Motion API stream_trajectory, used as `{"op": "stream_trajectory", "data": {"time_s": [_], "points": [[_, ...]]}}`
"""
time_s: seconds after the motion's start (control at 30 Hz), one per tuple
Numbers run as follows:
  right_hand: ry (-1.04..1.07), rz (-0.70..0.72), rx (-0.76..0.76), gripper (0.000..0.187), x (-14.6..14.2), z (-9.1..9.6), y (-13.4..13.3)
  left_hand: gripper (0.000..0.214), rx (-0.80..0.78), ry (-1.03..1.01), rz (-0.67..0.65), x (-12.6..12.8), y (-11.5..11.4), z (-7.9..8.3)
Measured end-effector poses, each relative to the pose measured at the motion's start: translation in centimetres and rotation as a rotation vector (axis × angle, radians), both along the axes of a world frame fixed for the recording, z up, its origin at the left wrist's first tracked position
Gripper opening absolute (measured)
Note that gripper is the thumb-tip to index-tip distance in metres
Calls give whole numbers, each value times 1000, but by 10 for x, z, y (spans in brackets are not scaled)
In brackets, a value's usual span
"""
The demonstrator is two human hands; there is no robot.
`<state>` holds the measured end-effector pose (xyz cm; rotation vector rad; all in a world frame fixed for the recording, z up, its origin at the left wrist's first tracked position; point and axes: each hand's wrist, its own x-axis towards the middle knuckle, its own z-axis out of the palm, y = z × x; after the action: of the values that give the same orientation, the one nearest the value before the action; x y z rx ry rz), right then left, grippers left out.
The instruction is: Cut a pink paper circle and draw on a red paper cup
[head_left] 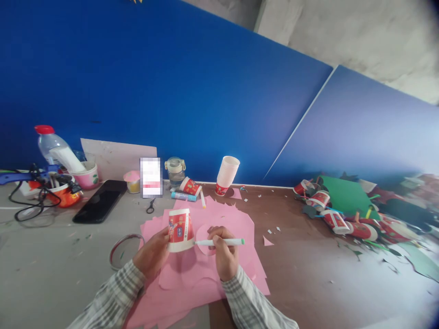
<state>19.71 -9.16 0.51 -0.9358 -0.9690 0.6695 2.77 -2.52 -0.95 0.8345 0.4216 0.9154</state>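
Observation:
My left hand (153,252) grips a red and white paper cup (180,229) by its left side, its wider end facing down. In my right hand (224,249) is a white marker pen (222,241) with a green end, held between thumb and fingers. The pen's tip points left and sits at the cup's lower right edge; whether it touches I cannot tell. A round piece of pink paper (205,233) shows between the cup and my right hand. Beneath both hands lies a stack of pink paper sheets (240,224) with ragged edges.
Behind the paper stand a tilted stack of paper cups (227,173), a lying cup (190,186), a glue stick (184,196) and a lidded jar (175,171). At left are a black phone (100,201), scissors (150,206) and a tape roll (111,256). Cups and green paper (346,196) pile up at right.

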Motion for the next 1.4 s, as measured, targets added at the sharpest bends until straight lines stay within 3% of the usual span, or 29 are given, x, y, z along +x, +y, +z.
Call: {"op": "stream_trajectory", "data": {"time_s": [0.23, 0.5, 1.0, 1.4], "points": [[33, -74, -1, 17, 2, 1, 0, 40, 11, 21, 5, 1, 1, -3], [-263, -53, 40, 16, -8, 15, -9, 54, 27, 88, -4, 3, 2, -4], [-494, -57, 195, 17, -14, 16, -13, 54, 40, 154, 46, 6, -6, 1], [-540, -17, 239, 19, -14, 16, -12, 53, 58, 175, 53, 6, -6, 3]]}}
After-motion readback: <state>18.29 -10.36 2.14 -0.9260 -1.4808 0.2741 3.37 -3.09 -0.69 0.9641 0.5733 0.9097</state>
